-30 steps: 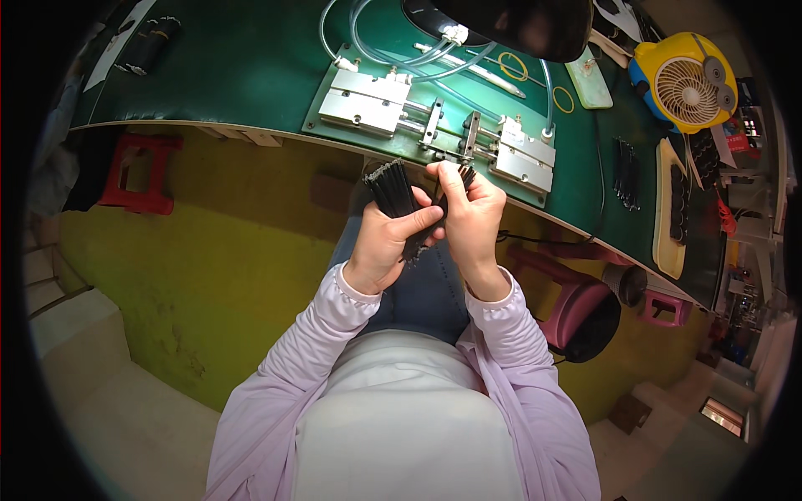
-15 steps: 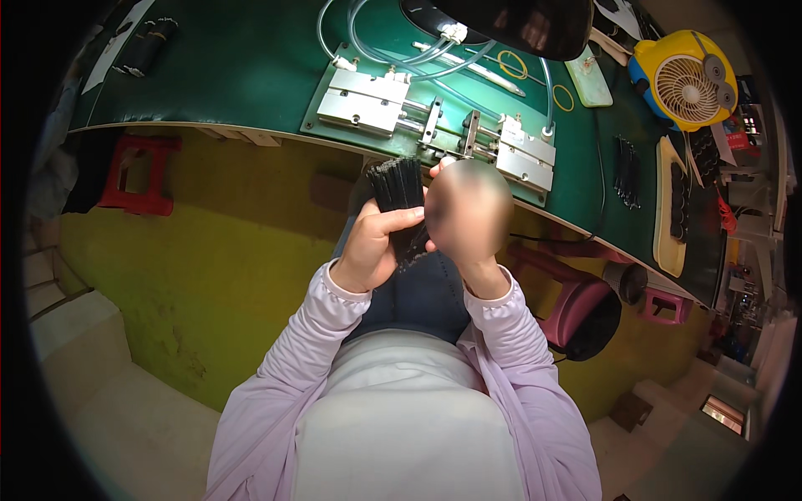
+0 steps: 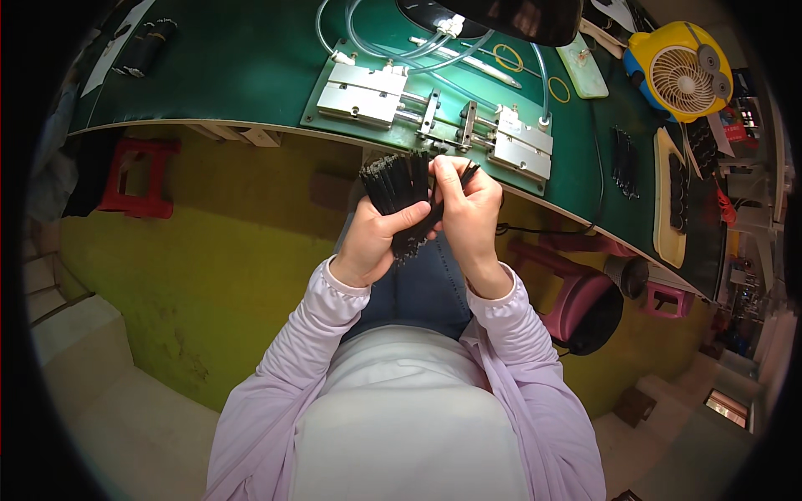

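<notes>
In front of my lap, my left hand (image 3: 368, 240) wraps round a thick bundle of short black wires (image 3: 391, 185), thumb pressed across it. The pale, cut-looking upper ends of the bundle fan out toward the bench. My right hand (image 3: 473, 224) is closed beside it, thumb and fingers pinching a few black wires (image 3: 470, 173) whose tips stick out above the fingers. Just beyond my hands, on the green bench, stands a silver pneumatic clamp fixture (image 3: 362, 94) with two facing blocks on rods. Neither hand touches it.
Clear air hoses (image 3: 418, 63) run to the fixture under a black lamp (image 3: 535, 17). To the right are a phone-like pale slab (image 3: 584, 68), a yellow fan (image 3: 681, 73), black wire bundles (image 3: 624, 163) and a cream tray (image 3: 668, 204). Stools, red (image 3: 142, 179) and pink (image 3: 576, 292), stand below.
My right hand has turned and shifted slightly, and wires now show in its pinch. The bundle's top has spread wider in my left hand. The view has shifted a little.
</notes>
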The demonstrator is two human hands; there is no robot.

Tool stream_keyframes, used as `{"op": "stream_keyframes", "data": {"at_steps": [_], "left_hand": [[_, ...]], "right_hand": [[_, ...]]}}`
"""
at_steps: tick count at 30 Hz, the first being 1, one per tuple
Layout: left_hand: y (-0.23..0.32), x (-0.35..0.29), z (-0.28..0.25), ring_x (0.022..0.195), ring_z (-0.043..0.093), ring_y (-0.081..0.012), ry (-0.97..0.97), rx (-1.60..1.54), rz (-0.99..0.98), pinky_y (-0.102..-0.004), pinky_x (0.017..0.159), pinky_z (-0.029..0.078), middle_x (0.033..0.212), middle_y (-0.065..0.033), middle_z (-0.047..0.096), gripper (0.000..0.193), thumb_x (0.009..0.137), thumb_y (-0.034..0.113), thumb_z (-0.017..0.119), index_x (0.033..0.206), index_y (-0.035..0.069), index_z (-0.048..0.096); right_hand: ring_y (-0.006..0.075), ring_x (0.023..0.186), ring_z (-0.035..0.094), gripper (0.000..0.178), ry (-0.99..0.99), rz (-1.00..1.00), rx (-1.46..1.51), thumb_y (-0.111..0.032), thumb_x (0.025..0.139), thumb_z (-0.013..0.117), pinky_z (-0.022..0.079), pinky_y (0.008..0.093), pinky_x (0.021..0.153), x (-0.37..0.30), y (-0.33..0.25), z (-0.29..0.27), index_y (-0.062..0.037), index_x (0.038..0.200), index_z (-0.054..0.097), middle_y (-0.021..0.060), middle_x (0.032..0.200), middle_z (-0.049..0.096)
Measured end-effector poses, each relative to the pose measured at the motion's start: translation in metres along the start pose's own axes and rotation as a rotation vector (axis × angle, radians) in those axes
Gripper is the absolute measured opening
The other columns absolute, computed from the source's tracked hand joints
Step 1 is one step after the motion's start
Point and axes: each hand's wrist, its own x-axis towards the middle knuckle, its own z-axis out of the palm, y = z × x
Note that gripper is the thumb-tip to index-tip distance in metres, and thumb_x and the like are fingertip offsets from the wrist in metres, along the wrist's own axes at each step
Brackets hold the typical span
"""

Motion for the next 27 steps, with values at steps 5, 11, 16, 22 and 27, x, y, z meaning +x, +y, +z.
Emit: {"op": "stream_keyframes", "data": {"at_steps": [5,11,16,22,27], "left_hand": [[-0.005,0.003,-0.001,0.066,0.057,-0.0130,0.012,-0.027,-0.005,-0.0250,0.058,0.048,0.084,-0.0051,0.057,0.017,0.079,0.003,0.056,0.095,0.000,0.054],[-0.004,0.004,-0.001,0.067,0.056,-0.0132,-0.009,-0.034,-0.018,-0.0249,0.058,0.048,0.084,-0.0044,0.057,0.017,0.079,0.003,0.056,0.095,0.000,0.053],[-0.001,0.005,0.003,0.067,0.056,-0.0131,-0.011,-0.044,-0.009,-0.0253,0.058,0.048,0.084,-0.0041,0.057,0.017,0.079,0.002,0.056,0.095,0.000,0.053],[-0.004,0.007,0.001,0.068,0.056,-0.0133,-0.020,-0.028,0.044,-0.0260,0.058,0.048,0.085,-0.0048,0.057,0.016,0.078,0.000,0.055,0.094,-0.001,0.054],[-0.001,0.004,0.004,0.067,0.057,-0.0137,0.032,0.015,0.043,-0.0259,0.057,0.048,0.083,-0.0059,0.058,0.015,0.078,-0.001,0.055,0.093,-0.001,0.055]], "right_hand": [[0.0046,0.034,0.040,0.019,0.047,0.035,-0.016,-0.017,0.084,0.053,0.031,0.0186,0.028,0.002,-0.003,0.001,0.0003,0.078,0.058,0.0002,0.052,0.049],[0.0048,0.032,0.040,0.019,0.057,0.052,0.023,-0.016,0.084,0.053,0.031,0.0192,0.028,0.005,-0.001,0.000,0.0010,0.078,0.059,0.0004,0.051,0.049],[0.0043,0.033,0.039,0.018,0.053,0.039,0.061,-0.015,0.084,0.054,0.029,0.0190,0.028,0.008,0.003,-0.001,0.0011,0.077,0.060,-0.0002,0.050,0.048],[0.0035,0.033,0.038,0.019,0.040,-0.026,0.081,-0.015,0.083,0.055,0.028,0.0183,0.028,0.011,0.009,-0.003,0.0012,0.075,0.061,-0.0006,0.050,0.049],[0.0025,0.035,0.036,0.021,0.027,-0.022,0.054,-0.017,0.083,0.055,0.026,0.0178,0.029,0.009,0.003,-0.001,0.0001,0.071,0.058,-0.0015,0.050,0.047]]}}
